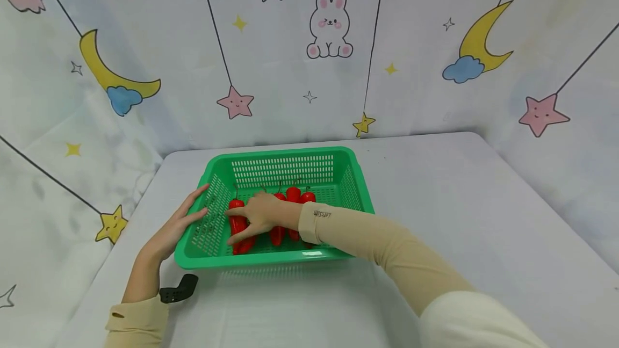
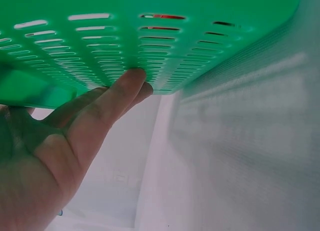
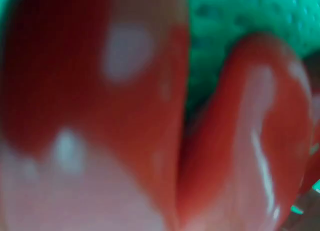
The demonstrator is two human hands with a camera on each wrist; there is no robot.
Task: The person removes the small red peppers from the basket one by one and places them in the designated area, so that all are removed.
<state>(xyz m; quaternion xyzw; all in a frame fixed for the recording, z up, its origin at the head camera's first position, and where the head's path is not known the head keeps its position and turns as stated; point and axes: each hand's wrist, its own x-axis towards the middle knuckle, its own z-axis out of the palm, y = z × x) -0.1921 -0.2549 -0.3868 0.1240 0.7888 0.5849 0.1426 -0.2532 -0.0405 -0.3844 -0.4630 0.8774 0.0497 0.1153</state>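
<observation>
A green plastic basket (image 1: 271, 262) with slotted walls stands on the white table, with several glossy red chili peppers (image 1: 237, 225) in it. At its left end, my left hand (image 1: 166, 232) holds the rim. Two digits reach over the edge, while in the left wrist view more fingers (image 2: 107, 106) touch the slotted outer wall. Over the leftmost peppers, inside the basket, is my right hand (image 1: 263, 214), thumb and forefinger spread apart. Its other fingers are mostly hidden. Close and blurred, two red peppers (image 3: 270, 141) fill the right wrist view; no fingers can be made out there.
A black strap piece (image 1: 179, 289) sticks out beside my left wrist. Behind the white table (image 1: 435, 192) hangs a pale cloth (image 1: 416, 95) printed with moons, stars and rabbits. My right forearm (image 1: 377, 240) crosses the basket's front right rim.
</observation>
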